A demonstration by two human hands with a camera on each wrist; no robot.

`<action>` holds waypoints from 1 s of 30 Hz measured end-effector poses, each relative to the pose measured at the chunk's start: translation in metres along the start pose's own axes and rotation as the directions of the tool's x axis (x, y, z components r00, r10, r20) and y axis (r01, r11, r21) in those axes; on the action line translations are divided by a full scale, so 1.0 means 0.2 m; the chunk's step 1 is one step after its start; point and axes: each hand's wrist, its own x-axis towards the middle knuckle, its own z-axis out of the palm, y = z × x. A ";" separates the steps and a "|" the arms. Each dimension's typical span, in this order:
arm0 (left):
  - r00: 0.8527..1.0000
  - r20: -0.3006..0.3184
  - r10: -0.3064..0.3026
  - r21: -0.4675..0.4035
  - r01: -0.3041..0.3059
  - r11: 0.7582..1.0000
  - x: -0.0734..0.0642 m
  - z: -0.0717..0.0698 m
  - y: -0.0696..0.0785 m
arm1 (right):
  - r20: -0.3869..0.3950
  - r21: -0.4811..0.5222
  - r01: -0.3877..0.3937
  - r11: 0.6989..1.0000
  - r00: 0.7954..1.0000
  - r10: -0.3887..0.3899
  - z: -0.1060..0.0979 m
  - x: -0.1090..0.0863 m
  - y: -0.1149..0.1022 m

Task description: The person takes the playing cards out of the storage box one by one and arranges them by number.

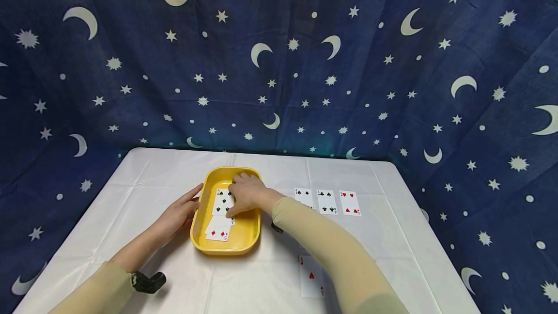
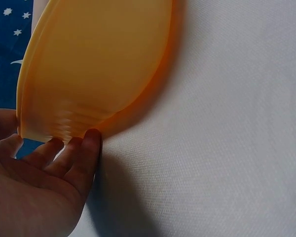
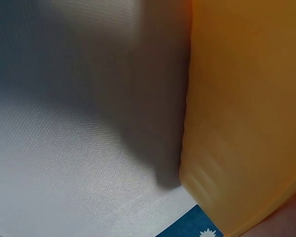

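A yellow tray [image 1: 247, 240] sits on the white table with a few playing cards in it. Inside it lie a five of spades [image 1: 221, 201] and, lower down, a five of diamonds [image 1: 217, 233], overlapping a card between them. My right hand [image 1: 248, 193] reaches in over the right rim, its thumb and fingers at opposite ends of the five of spades, covering that card's right part. My left hand [image 1: 178, 214] rests against the tray's outer left wall; in the left wrist view its fingertips [image 2: 92, 138] touch the ridged side. The right wrist view shows mostly the tray's outer wall [image 3: 246, 108].
Right of the tray, a row holds a spades card [image 1: 302, 195], a four of clubs [image 1: 327, 201] and a hearts card [image 1: 350, 202]. Nearer the front lies an ace of hearts [image 1: 311, 277], beside my right sleeve [image 1: 331, 241]. A dark blue star-patterned curtain [image 1: 279, 62] hangs behind.
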 end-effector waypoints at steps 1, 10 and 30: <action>1.000 -0.001 -0.001 0.001 0.001 1.000 0.00 0.00 0.00 | -0.002 -0.003 0.000 1.000 1.000 0.000 0.00 0.00 0.00; 1.000 0.005 0.018 -0.001 -0.018 1.000 0.00 0.00 0.00 | -0.025 -0.007 0.018 1.000 1.000 -0.018 0.00 -0.01 0.01; 1.000 -0.011 -0.008 0.019 0.008 1.000 0.01 0.00 0.00 | -0.106 0.032 0.073 0.997 0.992 -0.070 -0.05 -0.08 0.05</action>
